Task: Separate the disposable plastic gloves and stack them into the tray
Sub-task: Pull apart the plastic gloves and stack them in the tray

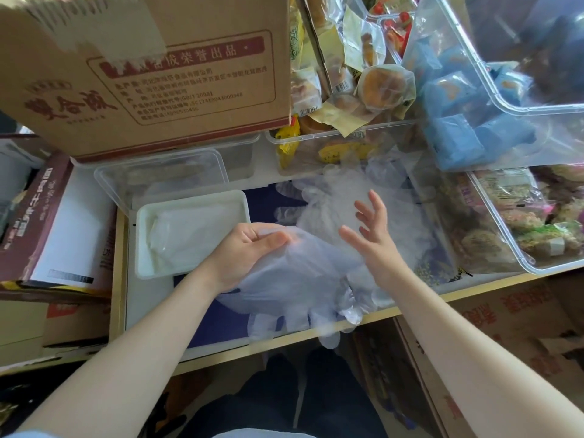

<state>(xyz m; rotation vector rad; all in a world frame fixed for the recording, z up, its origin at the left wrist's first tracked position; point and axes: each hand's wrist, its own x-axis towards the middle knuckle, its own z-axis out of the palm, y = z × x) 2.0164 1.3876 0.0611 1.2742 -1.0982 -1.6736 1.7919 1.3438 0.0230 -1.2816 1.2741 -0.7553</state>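
Left hand: the left hand [249, 248] grips a clear plastic glove [294, 279] at its cuff end, fingers curled in toward the palm and the thumb pressed over the film.
Held glove: it hangs from that grip over the front of the table [221, 349], its fingers drooping past the wooden edge; whether it is one glove or several stuck together cannot be told.
Right hand: the right hand [369, 229] hovers just right of the held glove, fingers spread wide and slightly bent, thumb pointing left; it holds nothing, and whether its palm brushes the film cannot be told.
Glove pile: a loose heap of clear gloves [331, 197] lies on the table behind and beneath the right hand.
Tray: the white tray [192, 232] sits just left of the left hand, with flattened clear gloves lying inside it.
Behind the tray: an empty-looking clear plastic tub [158, 178] stands touching the tray's far edge.
Surroundings: a brown cardboard box [142, 74] with red print rises at upper left; clear bins of wrapped snacks [347, 90] crowd the back and right, one of them holding blue packets [455, 121].
Foreground: both bare forearms reach in from the bottom of the picture.
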